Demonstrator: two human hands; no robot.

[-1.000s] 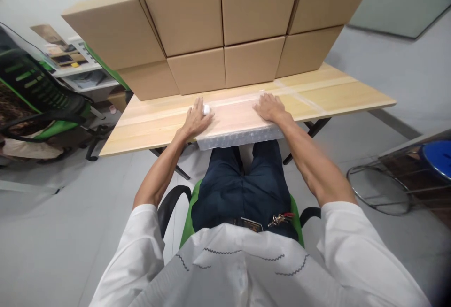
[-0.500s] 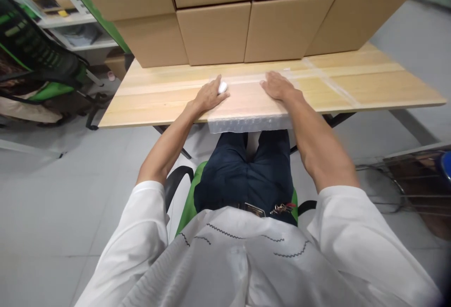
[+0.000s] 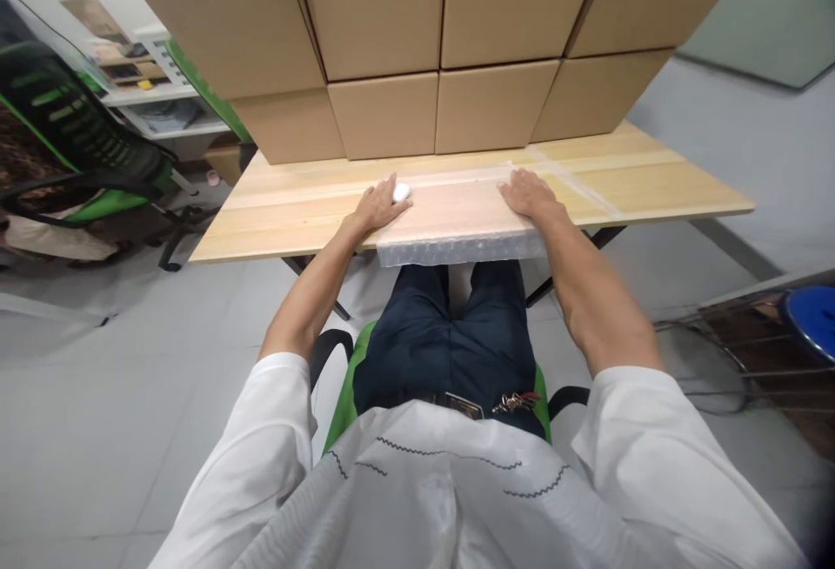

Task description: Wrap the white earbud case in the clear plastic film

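Observation:
A clear bubble-wrap sheet (image 3: 457, 219) lies on the wooden table (image 3: 287, 225), its near edge hanging over the front. My left hand (image 3: 379, 205) rests flat on the sheet's left edge, fingers stretched out, with a small white object (image 3: 400, 191) right at its fingertips. My right hand (image 3: 527, 195) lies flat on the sheet's right edge, fingers out. Neither hand grips anything.
Stacked cardboard boxes (image 3: 404, 56) fill the back of the table just beyond my hands. A green and black office chair (image 3: 71, 151) and a shelf stand at the left. A metal stool frame (image 3: 750, 343) with a blue seat is at the right. I sit on a green chair.
Both hands stay flat on the sheet's edges. Only the camera view has shifted, tilting down and then back up.

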